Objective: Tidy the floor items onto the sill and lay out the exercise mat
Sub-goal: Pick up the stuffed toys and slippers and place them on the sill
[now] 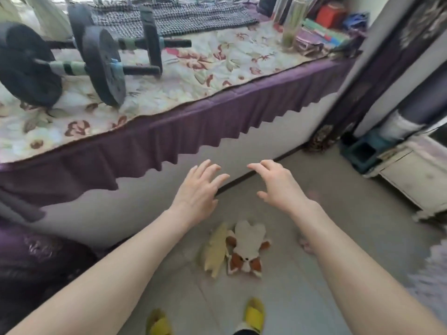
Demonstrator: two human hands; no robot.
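Two black dumbbells lie on the sill, which has a floral cover and a purple frill along its edge. On the grey floor below lie a brown-and-white plush fox and, touching its left side, a pale yellow plush toy. My left hand and my right hand hover above the toys with fingers spread and nothing in them. A dark rolled mat stands upright at the right wall.
A checked woven rug lies at the back of the sill. Tall clear tubes and stacked books fill its right end. A white cabinet and teal box stand at right. My yellow slippers are below.
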